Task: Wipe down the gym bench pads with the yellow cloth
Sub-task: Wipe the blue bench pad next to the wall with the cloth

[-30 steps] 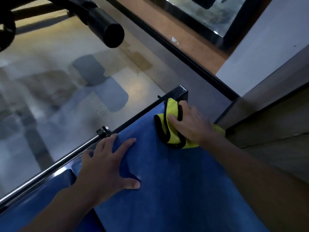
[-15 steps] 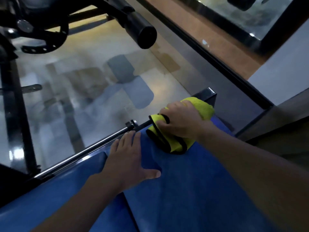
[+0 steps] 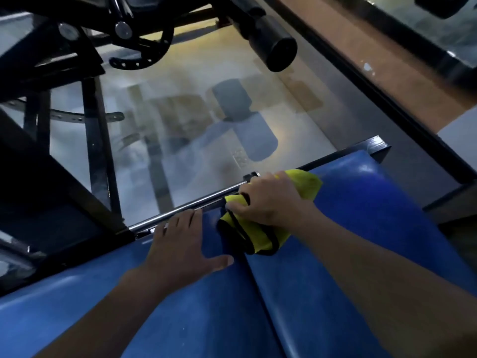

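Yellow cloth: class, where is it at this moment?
Head view, right of centre: the yellow cloth is gripped by the right hand on the blue bench pad, beside the chrome rod, the left hand flat just left.

You have 2 hands in view: left hand and right hand | 1 yellow cloth | 2 blue pads side by side: left pad and right pad | 1 chrome rod | 1 black roller | 1 black frame
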Demonstrator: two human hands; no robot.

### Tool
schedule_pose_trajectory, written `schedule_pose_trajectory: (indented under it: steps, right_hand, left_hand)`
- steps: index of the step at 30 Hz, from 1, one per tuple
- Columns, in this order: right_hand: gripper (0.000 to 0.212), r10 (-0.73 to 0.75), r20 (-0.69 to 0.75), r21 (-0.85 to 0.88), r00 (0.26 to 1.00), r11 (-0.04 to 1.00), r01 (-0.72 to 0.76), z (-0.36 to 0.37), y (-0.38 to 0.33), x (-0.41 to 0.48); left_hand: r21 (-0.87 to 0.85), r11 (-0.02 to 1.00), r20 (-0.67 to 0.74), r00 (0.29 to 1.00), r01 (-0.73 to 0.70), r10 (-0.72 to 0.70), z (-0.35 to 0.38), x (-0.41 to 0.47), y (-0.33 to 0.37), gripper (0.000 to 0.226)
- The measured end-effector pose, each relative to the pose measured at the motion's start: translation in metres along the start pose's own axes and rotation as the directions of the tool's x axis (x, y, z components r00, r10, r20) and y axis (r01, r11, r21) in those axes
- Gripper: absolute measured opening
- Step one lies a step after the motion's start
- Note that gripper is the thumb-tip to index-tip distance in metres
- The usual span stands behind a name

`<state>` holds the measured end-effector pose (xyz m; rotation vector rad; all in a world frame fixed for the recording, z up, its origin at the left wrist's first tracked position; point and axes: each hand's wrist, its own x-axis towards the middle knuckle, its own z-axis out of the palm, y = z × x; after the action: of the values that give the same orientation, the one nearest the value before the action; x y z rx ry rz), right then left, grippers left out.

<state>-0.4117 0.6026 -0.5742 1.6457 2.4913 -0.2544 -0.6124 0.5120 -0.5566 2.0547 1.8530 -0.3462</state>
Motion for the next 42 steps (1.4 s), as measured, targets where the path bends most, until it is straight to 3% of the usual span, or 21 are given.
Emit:
schedule_pose_trajectory:
  steps: [3,7,11,13,16,19,21,29,34,37,39,42]
  right_hand:
    - [0.067,-0.107,-0.063,-0.065,0.992,0.993,0.103,0.006,-0.011,-0.005]
    - [0.046,-0.147,-0.151,0.148,0.977,0.974,0.170,0.008,-0.024,-0.017]
    - [0.038,0.086,-0.326,0.566,0.941,0.815,0.121,-0.005,-0.037,-0.048]
    - [0.032,0.179,-0.353,0.669,0.918,0.734,0.114,-0.020,-0.056,-0.074]
    - [0.038,0.170,-0.452,0.586,0.875,0.797,0.148,-0.019,-0.098,-0.118]
    - [0.065,0.097,-0.180,0.254,0.979,0.966,-0.050,0.016,-0.141,-0.138]
    - [0.075,0.129,-0.098,0.095,0.987,0.988,-0.119,0.033,-0.151,-0.140]
    - [0.088,0.112,-0.205,0.009,0.972,0.994,-0.112,0.040,-0.154,-0.135]
    - [0.087,0.058,-0.273,0.058,0.960,0.997,-0.044,0.044,-0.145,-0.133]
    - [0.078,0.074,-0.217,0.053,0.973,0.997,-0.064,0.046,-0.147,-0.147]
    - [0.068,0.046,-0.215,0.026,0.975,0.999,-0.042,0.049,-0.153,-0.166]
    - [0.072,-0.005,-0.250,0.008,0.968,1.000,0.007,0.053,-0.158,-0.200]
  left_hand:
    - [0.060,0.998,0.035,0.999,0.022,-0.024,-0.005,-0.009,-0.005,0.139]
    - [0.101,0.995,0.096,0.995,0.010,-0.020,-0.015,-0.029,-0.016,0.144]
    - [0.031,0.997,-0.007,0.997,-0.073,0.073,-0.011,-0.055,-0.037,0.133]
    - [-0.008,0.993,-0.091,0.989,-0.122,0.121,-0.005,-0.073,-0.057,0.123]
    - [0.018,0.982,-0.063,0.980,-0.189,0.190,0.009,-0.101,-0.089,0.124]
    - [0.063,0.964,0.019,0.966,-0.260,0.259,0.020,-0.124,-0.117,0.122]
    - [0.061,0.956,-0.012,0.958,-0.285,0.287,0.025,-0.127,-0.125,0.117]
    - [0.030,0.950,-0.095,0.945,-0.310,0.312,0.043,-0.122,-0.130,0.115]
    - [0.046,0.961,-0.132,0.952,-0.274,0.278,0.039,-0.126,-0.122,0.109]
    - [0.169,0.963,-0.192,0.951,-0.212,0.243,0.040,-0.130,-0.120,0.096]
    - [0.149,0.956,-0.193,0.941,-0.251,0.277,0.041,-0.132,-0.119,0.076]
    - [0.119,0.939,-0.174,0.925,-0.322,0.338,0.037,-0.131,-0.118,0.056]
